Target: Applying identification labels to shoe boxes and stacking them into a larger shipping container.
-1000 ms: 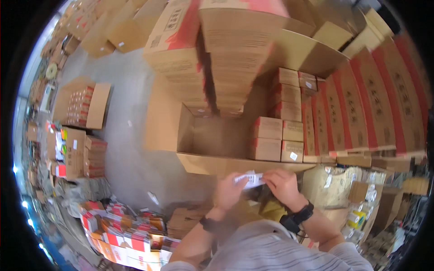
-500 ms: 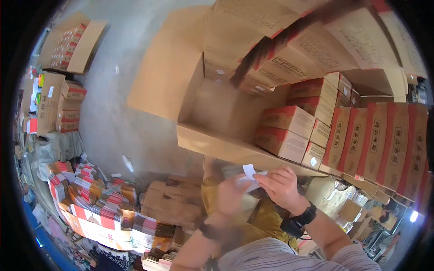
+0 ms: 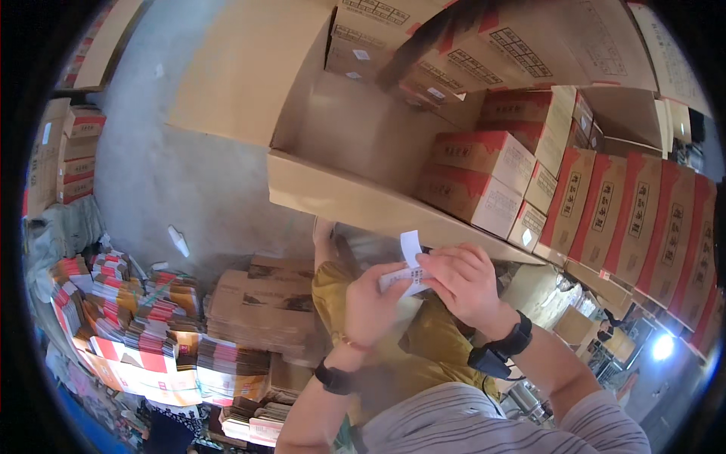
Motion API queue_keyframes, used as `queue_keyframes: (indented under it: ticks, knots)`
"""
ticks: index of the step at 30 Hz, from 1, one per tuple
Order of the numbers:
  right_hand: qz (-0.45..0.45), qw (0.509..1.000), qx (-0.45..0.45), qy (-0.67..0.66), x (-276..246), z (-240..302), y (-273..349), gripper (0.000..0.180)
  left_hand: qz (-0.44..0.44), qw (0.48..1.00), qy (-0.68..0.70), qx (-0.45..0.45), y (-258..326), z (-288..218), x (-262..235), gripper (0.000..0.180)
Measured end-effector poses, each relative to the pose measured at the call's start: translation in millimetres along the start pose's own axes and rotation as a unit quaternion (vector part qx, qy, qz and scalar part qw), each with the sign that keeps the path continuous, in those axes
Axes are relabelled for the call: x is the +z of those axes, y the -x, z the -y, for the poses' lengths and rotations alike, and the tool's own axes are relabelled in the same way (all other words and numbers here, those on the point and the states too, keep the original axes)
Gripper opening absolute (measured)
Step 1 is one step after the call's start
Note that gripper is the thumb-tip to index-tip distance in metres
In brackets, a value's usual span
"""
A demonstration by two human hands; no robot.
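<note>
A small white paper slip [image 3: 411, 247], printed on its lower part, is held between my hands in front of my lap. My left hand [image 3: 370, 306] pinches its printed end. The fingers of my right hand [image 3: 464, 286] are closed on its other side, and a blank strip curls up between the two hands. Just beyond them stands a large open carton [image 3: 340, 198], with several brown and red boxes [image 3: 461, 151] stacked inside at its right. The fingertips partly hide the slip.
To the right, tall brown-and-red boxes [image 3: 605, 208] stand in a row. Flattened cardboard [image 3: 257, 314] lies stacked left of my legs, next to bundles of folded red, white and orange cartons [image 3: 151, 340]. A white object [image 3: 178, 240] rests on the grey floor [image 3: 197, 174].
My left hand, blurred before, is now steady on the slip. The view has shifted, so the carton and stacks appear further left and higher. Both hands stay close together.
</note>
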State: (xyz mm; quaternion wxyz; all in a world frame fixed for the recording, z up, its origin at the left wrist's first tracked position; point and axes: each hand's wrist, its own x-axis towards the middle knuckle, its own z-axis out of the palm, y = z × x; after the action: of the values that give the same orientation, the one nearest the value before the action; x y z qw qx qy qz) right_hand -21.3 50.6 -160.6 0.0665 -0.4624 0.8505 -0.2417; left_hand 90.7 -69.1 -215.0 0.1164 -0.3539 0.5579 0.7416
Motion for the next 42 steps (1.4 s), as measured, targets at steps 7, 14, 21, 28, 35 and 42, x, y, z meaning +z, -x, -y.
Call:
queue_keyframes:
  ticks: [7, 14, 21, 28, 35, 42]
  knots:
    - [0.066, 0.996, -0.062, -0.016, -8, 1, 12, 0.035, -0.028, 0.985, 0.17, -0.033, -10, -15, -21, 0.028]
    - [-0.051, 0.995, 0.054, -0.064, -26, 5, -1, 0.034, 0.06, 0.997, 0.053, 0.004, 2, -40, -9, 0.03]
    - [-0.101, 0.979, 0.12, -0.128, -63, 17, 0, 0.04, 0.101, 0.988, 0.117, 0.017, 11, -68, -8, 0.037]
    - [-0.093, 0.992, -0.074, -0.03, -106, 36, -8, 0.048, 0.129, 0.988, -0.03, 0.079, 29, -103, -7, 0.035]
    - [-0.144, 0.984, -0.079, -0.074, -143, 56, -33, 0.038, 0.236, 0.946, -0.095, 0.2, 32, -155, 9, 0.036]
    - [-0.28, 0.93, 0.135, -0.194, -155, 66, -31, 0.038, 0.336, 0.928, 0.004, 0.158, 36, -226, 20, 0.041]
